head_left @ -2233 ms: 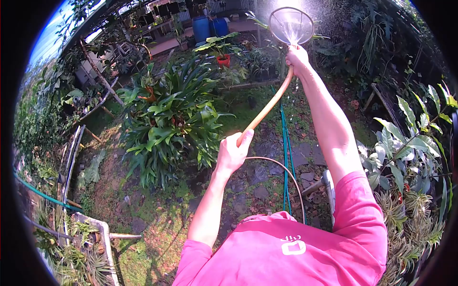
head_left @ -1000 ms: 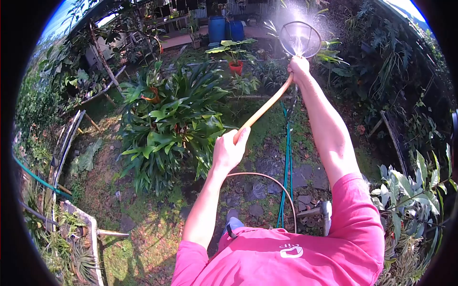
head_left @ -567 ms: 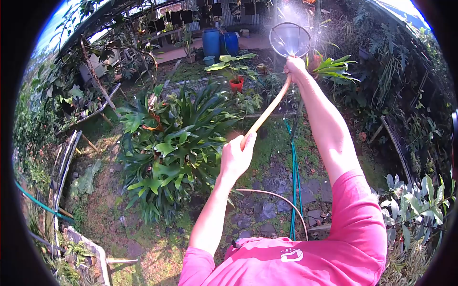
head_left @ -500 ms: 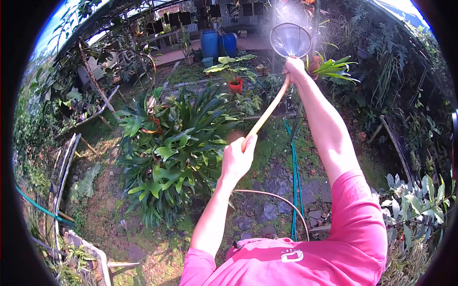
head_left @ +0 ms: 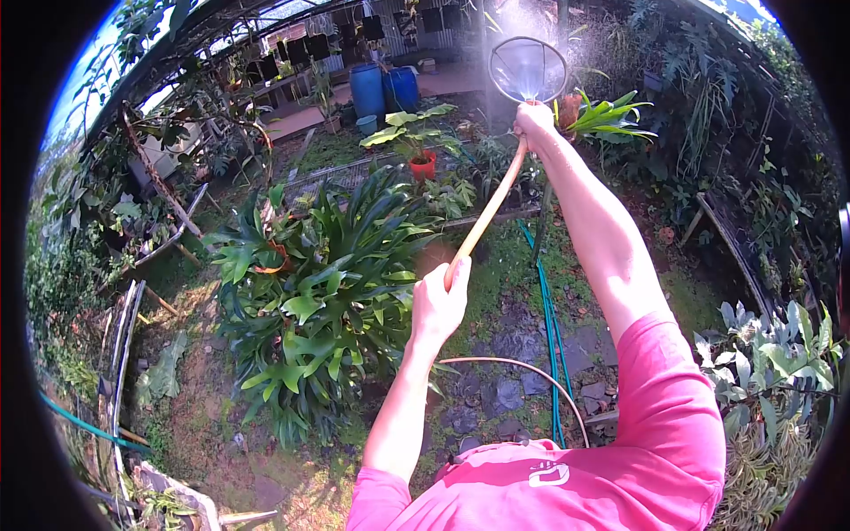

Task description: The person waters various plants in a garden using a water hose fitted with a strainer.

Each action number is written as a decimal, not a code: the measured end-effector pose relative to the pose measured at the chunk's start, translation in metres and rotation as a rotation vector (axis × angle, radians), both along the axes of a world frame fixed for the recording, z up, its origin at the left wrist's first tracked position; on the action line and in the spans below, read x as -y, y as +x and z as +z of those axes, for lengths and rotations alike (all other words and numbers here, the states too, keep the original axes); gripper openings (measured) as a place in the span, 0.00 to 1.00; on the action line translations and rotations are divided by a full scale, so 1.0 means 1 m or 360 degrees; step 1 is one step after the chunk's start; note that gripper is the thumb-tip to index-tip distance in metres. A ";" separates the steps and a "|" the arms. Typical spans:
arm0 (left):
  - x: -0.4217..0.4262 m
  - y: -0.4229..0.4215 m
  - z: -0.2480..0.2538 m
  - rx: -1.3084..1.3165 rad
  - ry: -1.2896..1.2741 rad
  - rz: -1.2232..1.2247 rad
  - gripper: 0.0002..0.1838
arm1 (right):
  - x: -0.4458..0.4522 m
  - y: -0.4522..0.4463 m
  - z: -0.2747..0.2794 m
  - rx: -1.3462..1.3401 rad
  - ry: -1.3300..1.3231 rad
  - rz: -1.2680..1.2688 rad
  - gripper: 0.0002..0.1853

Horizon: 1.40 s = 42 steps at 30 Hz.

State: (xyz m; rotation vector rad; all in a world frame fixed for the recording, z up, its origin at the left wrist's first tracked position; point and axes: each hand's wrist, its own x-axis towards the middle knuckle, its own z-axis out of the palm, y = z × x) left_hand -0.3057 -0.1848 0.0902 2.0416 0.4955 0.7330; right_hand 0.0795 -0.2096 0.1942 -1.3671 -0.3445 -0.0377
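Observation:
A tan hose point(head_left: 487, 215) runs up through both of my hands. My left hand point(head_left: 440, 303) is closed around its middle stretch. At full reach, my right hand point(head_left: 536, 119) is closed around the hose near its end, where water point(head_left: 529, 84) sprays out as a bright fan. A dark round hoop point(head_left: 565, 75) appears just beyond the right hand, with the spray seen through it; whether the hand touches it I cannot tell. Right beside that hand is a plant with long strap-shaped leaves point(head_left: 611, 117).
A large staghorn-like fern point(head_left: 328, 292) fills the middle left. Behind it are a red pot point(head_left: 423, 165) with a broad-leaved plant and two blue barrels point(head_left: 367, 91). Teal hoses point(head_left: 551, 332) and the tan hose's loop point(head_left: 522, 365) cross the ground. Silvery foliage point(head_left: 770, 363) grows at right.
The view has tilted slightly, so the barrels and pot sit a little farther left and lower. Both hands keep their hold on the hose and the water still sprays.

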 end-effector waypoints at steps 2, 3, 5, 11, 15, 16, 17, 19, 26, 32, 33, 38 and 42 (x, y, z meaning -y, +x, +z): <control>0.005 0.003 0.000 -0.0026 0.0001 0.0004 0.29 | 0.009 0.005 -0.004 0.0052 -0.0079 0.0010 0.06; 0.011 0.002 0.003 -0.0061 -0.0058 -0.0037 0.30 | 0.015 0.003 -0.005 0.0028 -0.0052 0.0012 0.05; 0.015 0.009 -0.008 -0.0025 -0.0050 -0.0014 0.30 | 0.026 0.000 -0.006 -0.0017 0.0003 0.0026 0.04; 0.028 0.028 -0.012 -0.0060 0.0094 0.0092 0.30 | 0.052 0.012 -0.010 0.0043 -0.0053 0.0113 0.02; 0.041 0.035 -0.007 -0.0054 0.0096 0.0079 0.30 | 0.064 0.020 -0.001 0.0026 -0.0082 0.0211 0.05; 0.043 0.036 -0.006 -0.0053 0.0087 0.0077 0.30 | 0.066 0.021 -0.001 0.0033 -0.0114 0.0208 0.05; 0.045 0.037 -0.006 -0.0056 0.0094 0.0063 0.30 | 0.069 0.021 -0.001 0.0042 -0.0148 0.0203 0.06; 0.048 0.037 -0.006 -0.0054 0.0103 0.0028 0.31 | 0.075 0.020 0.001 0.0017 -0.0187 0.0236 0.06; 0.051 0.024 -0.007 -0.0102 0.0084 -0.0010 0.30 | 0.100 0.008 -0.024 0.0029 0.0172 -0.0005 0.04; 0.053 0.011 -0.017 -0.0120 0.0046 -0.0130 0.30 | 0.135 -0.021 -0.024 0.0058 0.0152 -0.0127 0.04; 0.056 0.007 -0.016 -0.0111 0.0014 -0.0176 0.29 | 0.141 -0.025 -0.023 0.0043 0.0077 -0.0132 0.04; 0.061 -0.006 -0.035 -0.0103 -0.0013 -0.0299 0.29 | 0.169 -0.043 -0.045 -0.0040 0.0043 -0.0192 0.06; 0.080 -0.028 -0.047 -0.0165 0.0079 -0.0361 0.28 | 0.198 -0.060 -0.075 -0.0199 -0.0120 -0.0142 0.08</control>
